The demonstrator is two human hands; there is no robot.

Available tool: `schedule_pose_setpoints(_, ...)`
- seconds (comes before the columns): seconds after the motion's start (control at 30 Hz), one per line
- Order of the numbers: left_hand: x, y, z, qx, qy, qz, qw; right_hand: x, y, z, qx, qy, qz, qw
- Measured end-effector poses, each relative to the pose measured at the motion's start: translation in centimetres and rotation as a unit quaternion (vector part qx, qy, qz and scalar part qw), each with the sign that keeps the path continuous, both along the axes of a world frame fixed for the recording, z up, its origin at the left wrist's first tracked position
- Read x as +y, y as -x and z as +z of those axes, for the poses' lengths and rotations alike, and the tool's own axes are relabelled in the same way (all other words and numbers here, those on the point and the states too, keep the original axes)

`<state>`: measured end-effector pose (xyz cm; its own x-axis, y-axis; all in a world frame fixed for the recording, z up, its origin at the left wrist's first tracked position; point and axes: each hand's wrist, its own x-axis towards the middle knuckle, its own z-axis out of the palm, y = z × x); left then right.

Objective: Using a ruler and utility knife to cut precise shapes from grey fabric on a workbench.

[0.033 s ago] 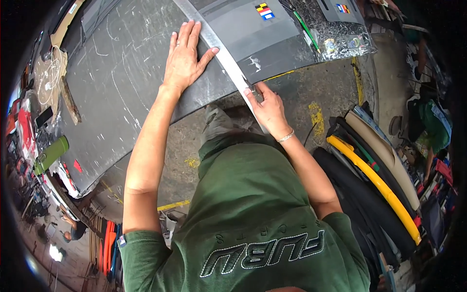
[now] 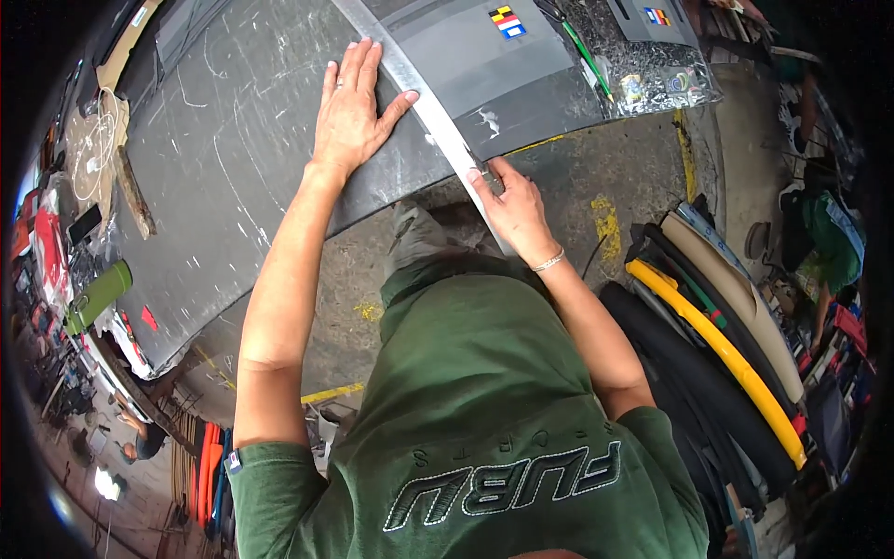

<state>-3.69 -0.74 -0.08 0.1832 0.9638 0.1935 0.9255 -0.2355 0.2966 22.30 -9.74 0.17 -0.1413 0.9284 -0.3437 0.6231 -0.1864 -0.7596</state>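
Observation:
A long metal straightedge (image 2: 433,119) runs from the far side of the dark, scratched tabletop (image 2: 242,121) to beyond its near edge. My left hand (image 2: 349,116) lies flat just left of it, fingers stretched out, thumb tip against the strip. Beyond the table edge, my right hand (image 2: 512,210) is closed around the strip's near end, thumb on top. A small dark bit shows beside that thumb; I cannot make out what it is. To the right of the straightedge, grey sheet material (image 2: 494,61) lies on the table, with a colourful flag-patterned patch (image 2: 507,22) on it.
A green pencil (image 2: 589,61) lies at the far right beside clear plastic (image 2: 675,84). At the left are a phone (image 2: 85,221), a wooden stick (image 2: 136,191) and a green roll (image 2: 99,296). Black, beige and yellow rolls (image 2: 722,349) stand close on my right. Other people appear near the rim.

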Motion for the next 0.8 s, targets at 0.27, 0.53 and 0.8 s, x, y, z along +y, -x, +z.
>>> schedule_pose_setpoints(0.27,0.2,0.2,-0.4,-0.013,-0.004,0.010,1.000,0.1,0.5,0.0,0.228,0.133,-0.116,0.957)
schedule_pose_setpoints(0.53,0.1,-0.2,0.2,-0.028,-0.005,0.010,1.000,0.2,0.7,-2.0,0.230,0.099,-0.162,0.955)
schedule_pose_setpoints(0.8,0.0,-0.4,0.3,-0.012,-0.004,0.017,1.000,0.1,0.0,-2.2,0.185,0.075,-0.117,0.973)
